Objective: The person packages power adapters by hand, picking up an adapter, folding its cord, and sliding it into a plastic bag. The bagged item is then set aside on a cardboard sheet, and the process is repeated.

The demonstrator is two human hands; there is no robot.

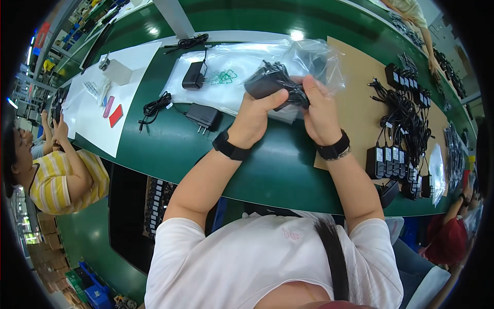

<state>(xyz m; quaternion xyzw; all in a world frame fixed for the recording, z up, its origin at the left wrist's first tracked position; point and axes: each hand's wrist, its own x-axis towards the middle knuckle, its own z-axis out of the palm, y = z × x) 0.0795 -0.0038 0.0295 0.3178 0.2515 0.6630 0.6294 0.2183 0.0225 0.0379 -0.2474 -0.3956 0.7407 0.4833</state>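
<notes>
A black power adapter [262, 84] with its bundled cable is held up over the green bench. My left hand [253, 119] is closed round the adapter, thumb on top. My right hand [320, 113] grips the bundled cable [294, 97] between thumb and fingers. A clear plastic bag [324, 59] spreads out around and beyond both hands; how far the adapter sits inside it, I cannot tell. Beneath lies a stack of clear bags [180, 77] with a green print. One adapter [193, 76] rests on that stack, and another adapter [204, 116] with a tied cable lies nearer me.
Many adapters with tangled cables [406, 118] lie on a brown cardboard sheet [350, 67] at the right. On white paper [92, 131] at the left are a bottle [116, 71] and a red card [116, 116]. Co-workers sit at left and stand around the right side.
</notes>
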